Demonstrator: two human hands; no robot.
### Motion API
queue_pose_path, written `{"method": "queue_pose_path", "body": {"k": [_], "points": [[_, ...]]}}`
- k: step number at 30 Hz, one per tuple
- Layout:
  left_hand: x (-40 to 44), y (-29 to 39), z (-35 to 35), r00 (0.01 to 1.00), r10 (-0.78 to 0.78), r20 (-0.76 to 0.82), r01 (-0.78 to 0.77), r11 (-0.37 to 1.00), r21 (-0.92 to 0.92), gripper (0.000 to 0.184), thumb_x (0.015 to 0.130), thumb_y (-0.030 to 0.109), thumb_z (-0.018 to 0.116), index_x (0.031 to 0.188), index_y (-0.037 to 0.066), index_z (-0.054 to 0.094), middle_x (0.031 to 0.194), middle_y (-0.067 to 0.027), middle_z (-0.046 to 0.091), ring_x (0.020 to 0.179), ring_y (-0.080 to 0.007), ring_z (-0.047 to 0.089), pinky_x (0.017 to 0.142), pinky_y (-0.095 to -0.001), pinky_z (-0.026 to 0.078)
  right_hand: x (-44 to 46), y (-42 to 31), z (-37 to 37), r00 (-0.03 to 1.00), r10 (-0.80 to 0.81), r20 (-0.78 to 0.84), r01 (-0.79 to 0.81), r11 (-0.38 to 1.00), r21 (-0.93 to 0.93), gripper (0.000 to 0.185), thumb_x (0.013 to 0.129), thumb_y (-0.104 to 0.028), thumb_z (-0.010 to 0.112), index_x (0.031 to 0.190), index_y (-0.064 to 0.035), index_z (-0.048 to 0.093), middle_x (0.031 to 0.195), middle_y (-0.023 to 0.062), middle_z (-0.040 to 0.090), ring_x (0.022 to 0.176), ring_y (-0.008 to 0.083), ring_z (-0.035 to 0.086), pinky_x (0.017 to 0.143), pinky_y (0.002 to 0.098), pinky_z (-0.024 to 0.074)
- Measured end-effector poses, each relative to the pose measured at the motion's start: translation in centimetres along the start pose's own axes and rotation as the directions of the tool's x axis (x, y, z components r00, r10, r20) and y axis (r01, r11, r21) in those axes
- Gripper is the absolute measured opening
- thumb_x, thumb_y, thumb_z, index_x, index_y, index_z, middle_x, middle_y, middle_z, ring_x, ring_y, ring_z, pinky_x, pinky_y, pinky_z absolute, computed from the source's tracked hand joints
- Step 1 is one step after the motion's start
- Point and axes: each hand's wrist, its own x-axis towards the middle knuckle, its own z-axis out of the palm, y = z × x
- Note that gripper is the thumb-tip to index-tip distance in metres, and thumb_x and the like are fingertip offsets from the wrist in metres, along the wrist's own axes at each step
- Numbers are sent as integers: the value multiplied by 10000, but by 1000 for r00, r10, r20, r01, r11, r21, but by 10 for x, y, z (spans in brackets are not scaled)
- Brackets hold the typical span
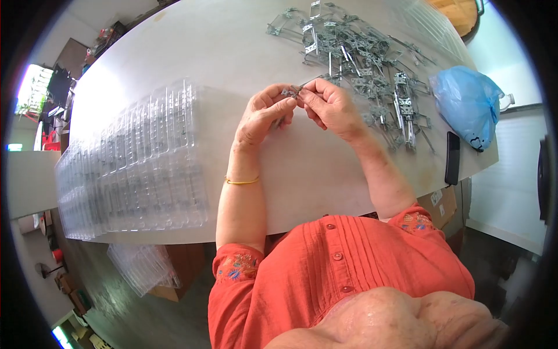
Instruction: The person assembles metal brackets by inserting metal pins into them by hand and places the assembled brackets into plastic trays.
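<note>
My left hand point(263, 115) and my right hand point(334, 109) meet above the table, fingers pinched on a small grey metal bracket-like part point(289, 92). Its exact kind is too small to tell, and my fingers hide much of it. Just beyond and to the right of my hands lies a tangled pile of similar metal parts point(361, 53), some with thin rods. Two longer shiny metal pieces point(403, 107) rest at the pile's near right side.
Stacked clear plastic trays point(136, 166) cover the left of the white table point(232, 41). To the right are a tied blue plastic bag point(468, 102) and a black phone point(452, 157) near the edge. More clear trays point(144, 267) and a cardboard box point(187, 267) sit below.
</note>
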Motion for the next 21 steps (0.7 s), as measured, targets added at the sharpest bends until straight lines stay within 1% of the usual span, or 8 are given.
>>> {"method": "queue_pose_path", "body": {"k": [4, 7, 10, 11, 13, 16, 19, 21], "points": [[1, -3, -4, 997, 81, 10, -80, 996, -37, 385, 965, 205, 720, 1264, -23, 633, 1056, -111, 727, 802, -144, 626, 739, -290, 513, 0, -3, -2, 999, -38, 20, 39, 998, -47, 173, 1054, -219, 608, 1014, -54, 641, 713, -23, 582, 582, 33, 484, 501, 222, 385], [3, -7, -7, 974, 214, -71, -218, 974, -55, 386, 1029, 203, 627, 1352, -4, 588, 1186, -151, 696, 967, -221, 684, 905, -355, 521, 0, -3, -7, 1000, -31, -3, 30, 995, -100, 185, 1062, -229, 597, 1021, -51, 631, 725, -14, 597, 593, 42, 506, 506, 226, 399], [6, -9, -9, 940, 323, -113, -339, 924, -175, 399, 1050, 215, 599, 1390, 12, 548, 1300, -178, 652, 1119, -285, 681, 1020, -427, 491, -1, -7, -6, 997, -14, -74, 8, 996, -85, 182, 1069, -225, 584, 1057, -47, 618, 791, 14, 659, 632, 62, 575, 537, 227, 450], [7, -12, -13, 939, 332, -89, -343, 922, -178, 412, 1064, 252, 584, 1409, 37, 521, 1397, -193, 592, 1237, -338, 631, 1080, -479, 467, 1, -4, -5, 996, -33, -81, 26, 996, -80, 185, 1071, -225, 579, 1068, -42, 612, 841, 33, 678, 669, 79, 609, 560, 235, 479], [8, -12, -11, 921, 377, -100, -390, 887, -247, 408, 1064, 254, 585, 1410, 48, 518, 1432, -196, 563, 1289, -355, 591, 1116, -500, 450, 5, 5, -2, 993, -68, -96, 62, 996, -71, 193, 1076, -223, 570, 1090, -32, 600, 940, 71, 715, 743, 112, 678, 606, 251, 536], [11, -13, -8, 905, 411, -106, -422, 848, -321, 402, 1059, 255, 594, 1404, 62, 521, 1465, -193, 536, 1363, -372, 526, 1165, -528, 420, 6, 12, 6, 999, 20, -50, -15, 995, 94, 199, 1080, -215, 562, 1101, -19, 591, 1078, 114, 718, 867, 168, 727, 685, 295, 593], [12, -15, -7, 903, 415, -112, -426, 832, -354, 419, 1051, 247, 608, 1415, 62, 514, 1475, -188, 529, 1403, -376, 486, 1185, -540, 404, 7, 20, 9, 1000, 21, 17, -25, 976, 216, 208, 1081, -214, 564, 1113, -10, 590, 1117, 123, 707, 941, 191, 732, 742, 324, 610], [11, -15, -6, 906, 410, -109, -420, 832, -362, 445, 1048, 240, 612, 1438, 58, 498, 1486, -188, 520, 1416, -376, 471, 1188, -544, 400, 7, 20, 11, 999, 36, 7, -36, 957, 289, 202, 1078, -214, 576, 1113, -17, 598, 1081, 108, 704, 920, 180, 726, 750, 325, 609]]}}
